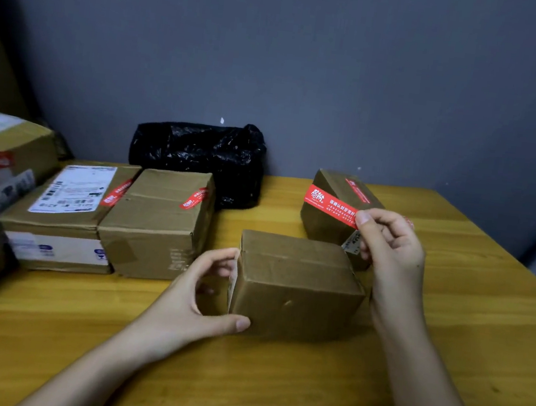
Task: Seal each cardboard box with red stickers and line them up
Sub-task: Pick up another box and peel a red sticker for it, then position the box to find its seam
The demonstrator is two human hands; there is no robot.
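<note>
Sitting mid-table (446,323), the unsealed box (297,283) is held at its left end by the left hand (196,294), thumb and fingers curled in a grip. Right hand (392,247) pinches a red sticker (329,206) above it. Sealed boxes (157,223) stand left; another box (331,223) behind.

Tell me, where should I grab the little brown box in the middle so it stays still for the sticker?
Probably by its left end, coming from the left, as the left hand does: thumb on the near face, fingers at the far top corner. That leaves the small box's flat top bare for the red sticker held by the right hand.
</note>
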